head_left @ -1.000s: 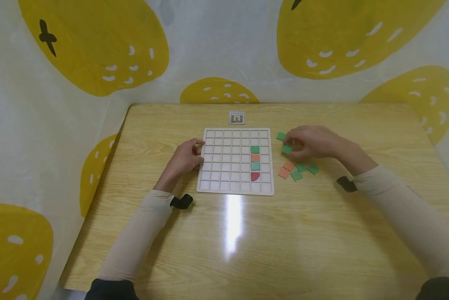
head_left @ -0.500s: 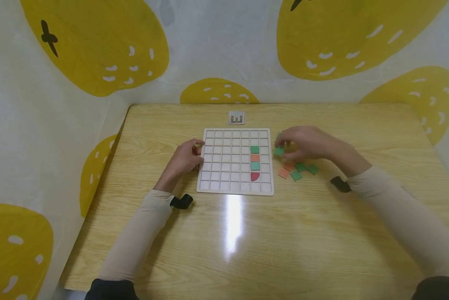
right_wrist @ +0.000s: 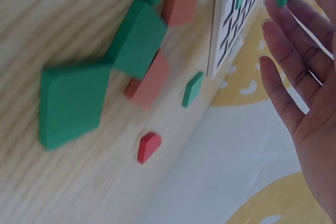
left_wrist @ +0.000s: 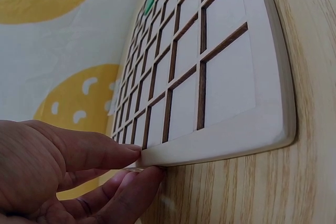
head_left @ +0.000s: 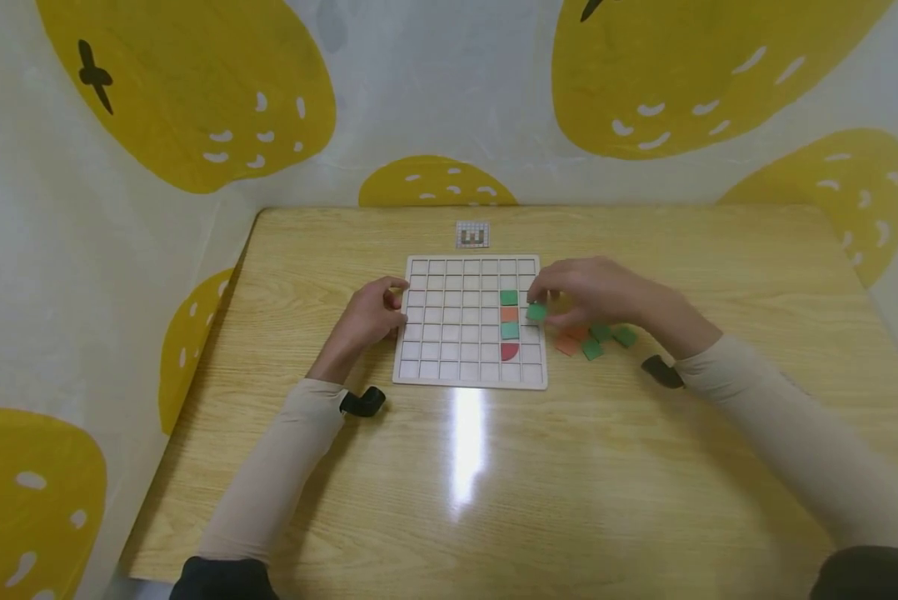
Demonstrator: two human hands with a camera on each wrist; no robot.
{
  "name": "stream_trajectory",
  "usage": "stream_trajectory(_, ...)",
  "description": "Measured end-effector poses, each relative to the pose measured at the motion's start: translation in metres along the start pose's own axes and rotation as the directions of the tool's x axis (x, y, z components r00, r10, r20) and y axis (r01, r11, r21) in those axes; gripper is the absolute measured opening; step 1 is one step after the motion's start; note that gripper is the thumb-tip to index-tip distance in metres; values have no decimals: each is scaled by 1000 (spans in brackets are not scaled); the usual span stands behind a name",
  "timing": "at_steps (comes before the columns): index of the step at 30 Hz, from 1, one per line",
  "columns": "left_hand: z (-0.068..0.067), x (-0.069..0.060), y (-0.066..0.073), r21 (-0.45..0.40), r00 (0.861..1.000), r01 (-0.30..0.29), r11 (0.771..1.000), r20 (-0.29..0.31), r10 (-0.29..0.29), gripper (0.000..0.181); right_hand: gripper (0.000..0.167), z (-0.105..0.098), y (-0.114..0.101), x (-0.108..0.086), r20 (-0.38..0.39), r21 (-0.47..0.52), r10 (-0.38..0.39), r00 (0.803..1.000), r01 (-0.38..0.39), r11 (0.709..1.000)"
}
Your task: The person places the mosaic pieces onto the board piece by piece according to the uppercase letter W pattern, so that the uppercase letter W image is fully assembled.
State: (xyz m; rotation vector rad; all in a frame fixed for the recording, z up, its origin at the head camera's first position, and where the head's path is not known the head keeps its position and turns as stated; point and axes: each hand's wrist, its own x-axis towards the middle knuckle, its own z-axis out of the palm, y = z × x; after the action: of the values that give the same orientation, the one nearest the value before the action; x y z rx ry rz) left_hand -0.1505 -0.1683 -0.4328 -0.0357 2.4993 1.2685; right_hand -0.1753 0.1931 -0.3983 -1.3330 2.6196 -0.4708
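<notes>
A white sheet printed with large yellow fruit shapes rises behind the far edge of the pale wood-grain desk and along its left edge. Beige-sleeved forearms reach in over the desk's near edge. The flat white square grid board lies nearer the far edge than the near one, a little left of midway between the side edges.

The left hand has its grip on the board's left edge, held by the tips of thumb and forefinger. The right hand is at the board's right edge, its grip pinching a thin green square tile over the rightmost column; whether the tile touches the board cannot be told.

A small printed picture card lies between the board and the desk's far edge, its pattern too small to read. In the board's second column from the right sit, from the far side nearwards, a green square, an orange square, a blue-green square and a red round-cornered tile. Toward the desk's right edge lie loose green and orange square tiles, some touching. The right wrist view also shows a loose red tile on the desk.
</notes>
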Motion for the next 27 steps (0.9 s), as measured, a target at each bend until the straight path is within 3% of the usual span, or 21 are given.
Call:
stream_trajectory(6, 0, 1, 1, -1, 1000, -2, 1000, -3, 2, 58, 29, 7, -7, 9, 33, 9, -46, 998, 46, 999)
stream_trajectory(15, -1, 0, 1, 9, 1000, -14, 1000, -3, 14, 57, 26, 16, -22, 22, 24, 45, -132, 991, 131, 990)
stream_trajectory(27, 0, 1, -2, 8, 1000, -12, 1000, 3, 12, 56, 28, 32, -37, 37, 67, -24, -199, 978, 201, 979)
